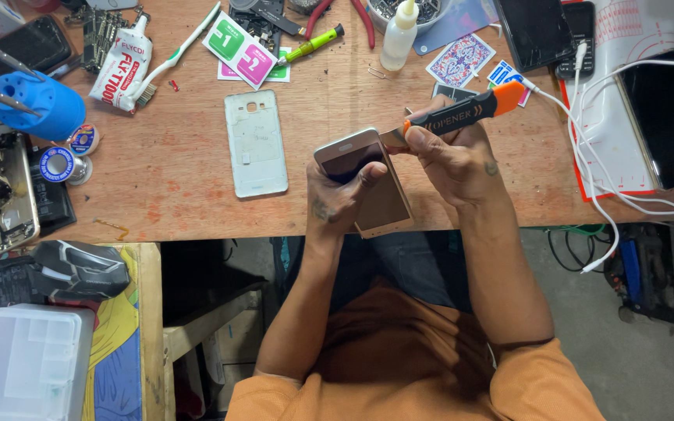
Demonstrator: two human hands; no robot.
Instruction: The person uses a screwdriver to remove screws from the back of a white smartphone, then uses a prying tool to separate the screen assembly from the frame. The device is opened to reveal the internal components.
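Observation:
My left hand [338, 196] grips a gold smartphone [380, 204] from below, thumb across its dark screen, just over the front edge of the wooden table [173, 171]. My right hand [446, 156] holds a black and orange opening tool [470, 113], whose thin metal blade meets the phone's upper right edge. A white phone back cover [255, 144] lies flat on the table to the left of my hands.
On the table are a glue tube [122, 66], a toothbrush [179, 51], wipe packets [247, 51], a green screwdriver [312, 43], a squeeze bottle [398, 35], cards [462, 58], phones [536, 31], white cables [594, 171] and a blue holder [40, 105]. Plastic boxes [29, 362] sit lower left.

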